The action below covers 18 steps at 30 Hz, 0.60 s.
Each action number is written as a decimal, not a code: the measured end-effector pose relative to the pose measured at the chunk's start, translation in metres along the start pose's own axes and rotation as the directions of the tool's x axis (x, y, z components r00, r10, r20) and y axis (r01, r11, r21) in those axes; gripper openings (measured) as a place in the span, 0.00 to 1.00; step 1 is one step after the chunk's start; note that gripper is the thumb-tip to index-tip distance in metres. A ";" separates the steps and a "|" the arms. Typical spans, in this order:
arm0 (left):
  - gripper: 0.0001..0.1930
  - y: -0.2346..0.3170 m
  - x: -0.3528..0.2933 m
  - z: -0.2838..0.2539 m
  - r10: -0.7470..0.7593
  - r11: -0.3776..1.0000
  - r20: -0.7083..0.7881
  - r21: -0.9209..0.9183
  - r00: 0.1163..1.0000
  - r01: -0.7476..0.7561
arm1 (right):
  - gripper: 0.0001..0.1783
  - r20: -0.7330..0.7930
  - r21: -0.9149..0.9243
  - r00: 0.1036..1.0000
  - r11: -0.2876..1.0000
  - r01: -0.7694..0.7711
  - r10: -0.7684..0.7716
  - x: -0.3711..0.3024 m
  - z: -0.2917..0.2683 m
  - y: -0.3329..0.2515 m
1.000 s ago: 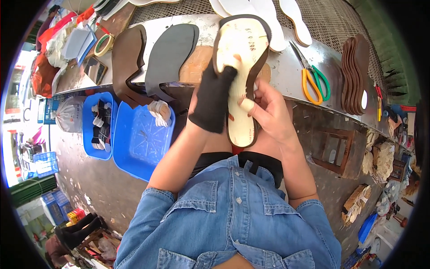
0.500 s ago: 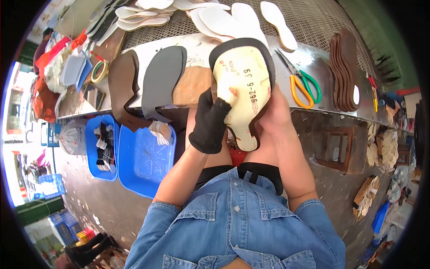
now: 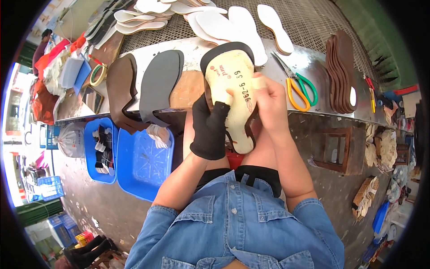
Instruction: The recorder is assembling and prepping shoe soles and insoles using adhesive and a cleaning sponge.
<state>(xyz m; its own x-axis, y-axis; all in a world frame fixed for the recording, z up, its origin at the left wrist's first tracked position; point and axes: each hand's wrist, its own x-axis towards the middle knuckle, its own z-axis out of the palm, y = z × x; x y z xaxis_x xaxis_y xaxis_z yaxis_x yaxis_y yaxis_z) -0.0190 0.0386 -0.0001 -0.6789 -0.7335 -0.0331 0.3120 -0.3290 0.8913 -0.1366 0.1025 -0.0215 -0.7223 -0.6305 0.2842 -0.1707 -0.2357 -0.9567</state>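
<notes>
A cream insole (image 3: 237, 115) with red and black marks on its face is held upright above my lap. Dark brown-black material rims its top and sides. My left hand (image 3: 208, 132), in a black glove with bare fingertips, is closed round its left edge, the thumb pressing on the face. At the upper right edge, my bare right hand (image 3: 272, 102) has its fingers bent and drawn together on the rim; a finger there carries a beige wrap. Behind it on the bench lie a grey sole-shaped sheet (image 3: 160, 83) and a brown one (image 3: 121, 87).
White insoles (image 3: 219, 24) lie across the mesh top. Scissors with yellow and green handles (image 3: 298, 89) and a stack of brown pieces (image 3: 341, 74) are on the right. Below the bench at left stand blue bins (image 3: 145, 168); a wooden stool (image 3: 338, 150) is right.
My right hand has moved from behind the insole's lower right edge up to its upper right edge, fingers now in front. The insole has shifted slightly left and down; the left grip stays.
</notes>
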 end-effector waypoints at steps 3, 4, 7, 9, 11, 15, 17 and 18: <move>0.20 -0.005 0.001 -0.006 -0.012 0.991 -0.020 -0.136 1.000 0.009 | 0.13 0.147 0.518 0.943 0.789 -0.331 0.300 -0.005 0.002 -0.016; 0.20 -0.005 0.002 -0.007 -0.011 0.991 -0.020 -0.136 1.000 0.008 | 0.14 0.162 0.404 0.956 0.868 -0.289 0.244 -0.004 -0.001 -0.013; 0.20 -0.002 0.005 -0.008 0.003 0.997 -0.003 -0.071 1.000 -0.003 | 0.14 0.162 -0.095 0.986 0.995 0.042 -0.026 -0.004 -0.001 -0.010; 0.21 -0.001 0.005 -0.007 -0.008 0.994 0.008 -0.109 1.000 0.009 | 0.10 0.154 -0.093 0.988 0.995 0.021 -0.007 -0.007 -0.002 -0.009; 0.21 0.001 0.006 -0.006 -0.020 0.989 0.017 -0.146 1.000 0.022 | 0.08 0.203 0.425 0.938 0.838 -0.343 0.281 -0.009 -0.001 -0.016; 0.21 0.006 0.008 -0.009 -0.035 0.984 0.056 -0.171 0.998 0.044 | 0.11 0.336 0.447 0.895 0.787 -0.426 0.293 -0.007 -0.007 -0.023; 0.22 0.004 0.010 -0.008 -0.039 0.982 0.037 -0.182 0.999 0.045 | 0.13 0.231 0.191 0.972 0.978 -0.086 0.040 -0.011 0.004 -0.022; 0.22 0.002 0.012 -0.008 -0.041 0.980 0.017 -0.196 0.999 0.043 | 0.17 0.238 0.171 0.969 0.979 -0.112 0.069 -0.015 0.006 -0.023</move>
<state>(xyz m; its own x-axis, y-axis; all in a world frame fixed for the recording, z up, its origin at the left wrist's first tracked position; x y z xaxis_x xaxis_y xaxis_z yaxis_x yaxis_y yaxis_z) -0.0212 0.0242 -0.0020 -0.7020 -0.7095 -0.0616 0.4067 -0.4704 0.7832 -0.1185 0.1129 -0.0037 -0.5520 -0.8032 0.2241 0.0283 -0.2867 -0.9576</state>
